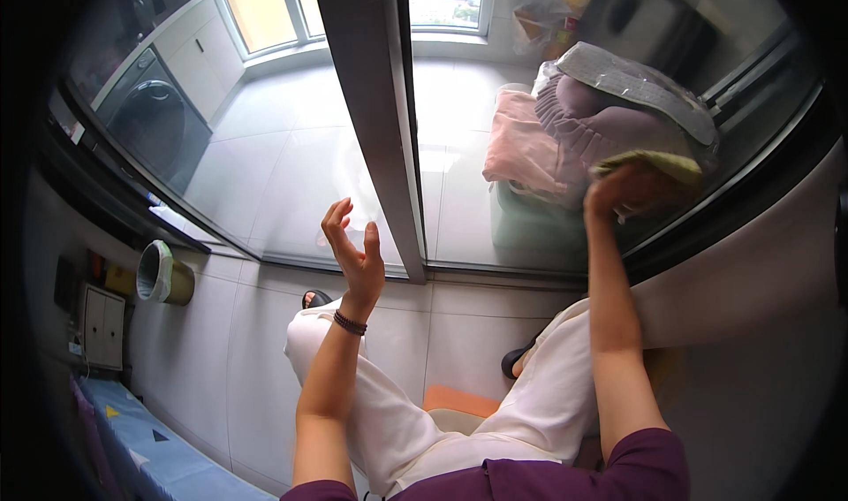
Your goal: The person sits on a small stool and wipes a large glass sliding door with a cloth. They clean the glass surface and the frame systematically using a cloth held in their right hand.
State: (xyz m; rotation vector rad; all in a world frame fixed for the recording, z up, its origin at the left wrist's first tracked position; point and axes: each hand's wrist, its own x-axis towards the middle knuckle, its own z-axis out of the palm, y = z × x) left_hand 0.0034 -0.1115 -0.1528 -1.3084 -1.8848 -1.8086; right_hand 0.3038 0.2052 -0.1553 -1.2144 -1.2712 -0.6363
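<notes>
My right hand [619,193], slightly blurred, holds a yellow-green cloth [652,163] up at the right pane [457,216] of a framed glass sliding door. Whether the cloth presses on the glass at every point, I cannot tell. My left hand [358,262] is raised in front of the left pane [265,196], holding nothing, its fingers curled and apart. A dark beaded bracelet [350,323] circles that wrist. Between the two panes runs a dark upright door frame [374,103].
Behind the glass are a front-loading washing machine [149,113] and a pale green storage box [530,219] topped with pink folded fabric [520,140] and bagged mauve textiles [603,113]. A lined waste bin [179,282] stands left, near a small cabinet [103,325]. An orange seat [460,401] shows between my legs.
</notes>
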